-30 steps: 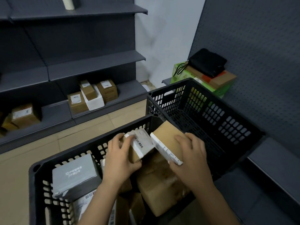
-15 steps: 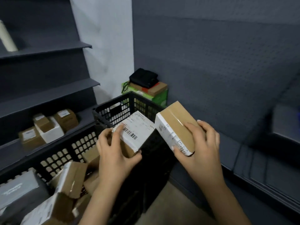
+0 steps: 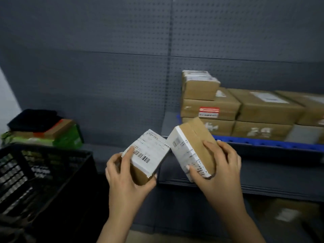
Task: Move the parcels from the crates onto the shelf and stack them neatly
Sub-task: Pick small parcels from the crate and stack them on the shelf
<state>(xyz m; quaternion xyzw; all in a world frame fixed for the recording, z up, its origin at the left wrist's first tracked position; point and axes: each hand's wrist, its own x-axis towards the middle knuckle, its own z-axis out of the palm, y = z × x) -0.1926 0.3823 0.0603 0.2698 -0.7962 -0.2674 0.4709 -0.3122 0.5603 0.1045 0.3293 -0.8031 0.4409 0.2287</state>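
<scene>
My left hand [image 3: 125, 178] grips a small brown parcel [image 3: 149, 153] with a white barcode label facing up. Just to its right, my right hand [image 3: 219, 171] holds a second brown parcel [image 3: 196, 142], tilted, with a white label on its left side. Both are held in the air in front of the grey shelf [image 3: 263, 174]. On the shelf, up and to the right, stands a stack of brown parcels [image 3: 210, 106] on a blue tray [image 3: 266, 142]. The black crate [image 3: 35, 172] is at the lower left.
A black bag [image 3: 33, 120] lies on green and brown boxes [image 3: 64, 135] at the far left. The grey pegboard wall [image 3: 122, 67] backs the shelf. Another brown box [image 3: 289, 213] sits blurred under the shelf at the lower right.
Both hands have lifted the two parcels out of the crate. The view has swung right, from the crates to the shelf with the stacked parcels.
</scene>
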